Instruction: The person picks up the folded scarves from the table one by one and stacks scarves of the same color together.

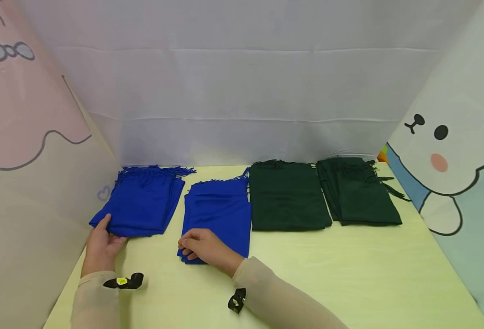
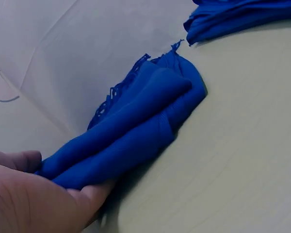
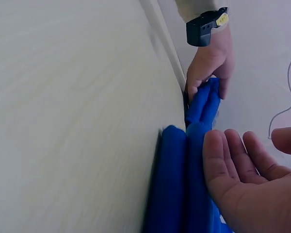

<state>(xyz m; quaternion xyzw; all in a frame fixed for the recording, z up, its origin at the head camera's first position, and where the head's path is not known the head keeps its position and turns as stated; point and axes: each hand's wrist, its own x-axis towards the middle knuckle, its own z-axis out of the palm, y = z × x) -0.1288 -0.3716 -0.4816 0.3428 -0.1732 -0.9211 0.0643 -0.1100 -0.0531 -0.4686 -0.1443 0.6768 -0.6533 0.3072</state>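
Observation:
A folded blue scarf (image 1: 143,205) with a fringe at its far edge lies at the table's left. My left hand (image 1: 102,246) grips its near left corner, thumb on top and fingers beneath. In the left wrist view, the folded layers of this scarf (image 2: 126,131) stretch away from the hand. To its right lies another folded blue scarf (image 1: 221,210), set nearer to me. Over the near part of that one hovers my right hand (image 1: 209,246), its fingers loosely bent with nothing between them. Its fingertips (image 3: 213,145) are right beside the folded edge in the right wrist view.
Two folded dark green scarves, one in the middle (image 1: 289,196) and one at the right (image 1: 361,192), lie along the back of the pale yellow table (image 1: 349,274). A white cloth (image 1: 242,87) hangs behind, with printed panels on either side.

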